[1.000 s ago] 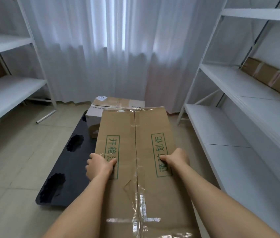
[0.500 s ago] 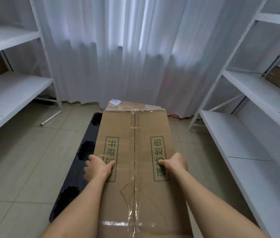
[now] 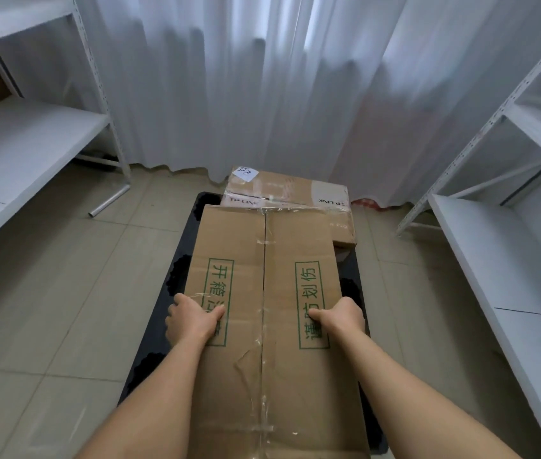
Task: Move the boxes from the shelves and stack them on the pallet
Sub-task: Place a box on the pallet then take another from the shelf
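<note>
Nearest, a long brown corrugated cardboard box point(image 3: 264, 326), taped along its centre seam and printed with green framed characters, is held over the black pallet point(image 3: 150, 352). The left hand point(image 3: 193, 318) grips its left edge and the right hand point(image 3: 340, 316) its right, thumbs on top. Beyond it a TP-LINK box point(image 3: 289, 193) sits on the pallet's far end. White metal shelves point(image 3: 27, 150) flank the tiled floor point(image 3: 63, 293); sheer white curtains point(image 3: 246, 77) hang behind.

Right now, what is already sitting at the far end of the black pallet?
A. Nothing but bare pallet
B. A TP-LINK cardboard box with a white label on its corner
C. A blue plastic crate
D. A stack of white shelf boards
B: beyond the long cardboard box gripped by the left hand and right hand, a TP-LINK box with a white label sits on the black pallet.
</note>
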